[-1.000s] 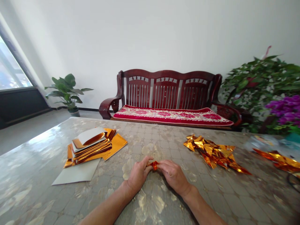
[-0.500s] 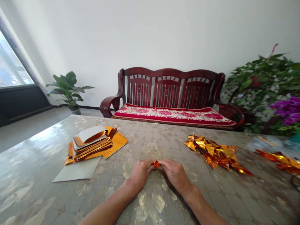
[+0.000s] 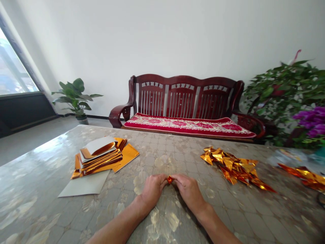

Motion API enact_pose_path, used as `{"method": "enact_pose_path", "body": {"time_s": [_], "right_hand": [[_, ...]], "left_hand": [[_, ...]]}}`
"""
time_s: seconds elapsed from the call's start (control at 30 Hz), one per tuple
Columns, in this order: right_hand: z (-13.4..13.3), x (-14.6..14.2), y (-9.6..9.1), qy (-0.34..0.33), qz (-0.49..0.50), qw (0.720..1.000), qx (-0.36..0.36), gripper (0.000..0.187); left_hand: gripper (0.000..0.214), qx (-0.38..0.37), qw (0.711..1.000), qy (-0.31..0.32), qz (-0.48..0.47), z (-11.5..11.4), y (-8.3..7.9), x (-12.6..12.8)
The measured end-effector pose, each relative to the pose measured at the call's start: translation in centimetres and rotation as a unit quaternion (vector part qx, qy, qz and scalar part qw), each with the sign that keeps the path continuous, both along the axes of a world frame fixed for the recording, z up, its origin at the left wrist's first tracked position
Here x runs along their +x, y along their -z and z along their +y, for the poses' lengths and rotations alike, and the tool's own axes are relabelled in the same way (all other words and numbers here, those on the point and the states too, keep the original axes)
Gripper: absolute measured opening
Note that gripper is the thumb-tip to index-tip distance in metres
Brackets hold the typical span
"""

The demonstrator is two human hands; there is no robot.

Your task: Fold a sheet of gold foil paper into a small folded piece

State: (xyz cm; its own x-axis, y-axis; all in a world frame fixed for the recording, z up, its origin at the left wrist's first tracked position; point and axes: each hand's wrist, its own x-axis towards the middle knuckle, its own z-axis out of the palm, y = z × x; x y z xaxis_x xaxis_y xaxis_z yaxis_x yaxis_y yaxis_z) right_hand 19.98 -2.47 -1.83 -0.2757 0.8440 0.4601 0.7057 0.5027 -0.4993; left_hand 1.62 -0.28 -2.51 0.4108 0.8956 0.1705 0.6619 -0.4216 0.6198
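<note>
Low over the middle of the table, my left hand (image 3: 153,188) and my right hand (image 3: 190,189) pinch a small piece of folded gold foil paper (image 3: 170,179) between their fingertips. Most of that piece is hidden by the fingers; only a shiny orange-gold bit shows. To the left lies a stack of gold foil sheets (image 3: 101,160) with pale backs, fanned and uneven. A plain pale sheet (image 3: 83,186) sticks out under the stack's near side. Off to the right is a heap of pointed, folded gold foil pieces (image 3: 233,165).
The patterned table (image 3: 127,217) reaches toward a dark red wooden bench (image 3: 180,98) with a red floral cushion (image 3: 188,125). At the right edge lie more foil pieces (image 3: 304,174) beside a clear plastic bag (image 3: 286,156). Potted plants (image 3: 76,95) stand beyond the table.
Both hands stay in nearly the same place, still pinching the foil piece. Its visible part looks slightly narrower and more upright between the fingertips. The whole view has shifted very slightly.
</note>
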Motion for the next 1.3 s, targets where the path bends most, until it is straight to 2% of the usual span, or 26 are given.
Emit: {"method": "enact_pose_path", "body": {"time_s": [0.33, 0.67, 0.97, 1.13, 1.3], "right_hand": [[-0.2, -0.7, 0.7, 0.023, 0.024, 0.999, 0.018, 0.029], [-0.7, -1.6, 0.8, 0.049, 0.009, 0.998, 0.039, 0.027], [-1.7, -2.0, 0.9, 0.059, -0.038, 0.996, 0.053, 0.028], [-1.5, -1.7, 1.0, 0.046, 0.005, 0.998, 0.053, 0.029], [-0.5, -0.6, 0.7, 0.04, 0.026, 0.999, -0.004, 0.028]], "left_hand": [[0.024, 0.011, 1.0, -0.007, 0.028, -0.3, -0.1, 0.5], [0.023, 0.043, 0.994, -0.023, 0.102, -0.7, -0.6, 1.1], [0.03, 0.06, 0.985, 0.008, 0.162, -1.3, -0.6, 1.7], [0.029, 0.049, 0.987, 0.013, 0.15, -1.2, -0.4, 1.5], [0.026, 0.028, 0.996, 0.015, 0.078, -0.4, -0.6, 0.7]]}}
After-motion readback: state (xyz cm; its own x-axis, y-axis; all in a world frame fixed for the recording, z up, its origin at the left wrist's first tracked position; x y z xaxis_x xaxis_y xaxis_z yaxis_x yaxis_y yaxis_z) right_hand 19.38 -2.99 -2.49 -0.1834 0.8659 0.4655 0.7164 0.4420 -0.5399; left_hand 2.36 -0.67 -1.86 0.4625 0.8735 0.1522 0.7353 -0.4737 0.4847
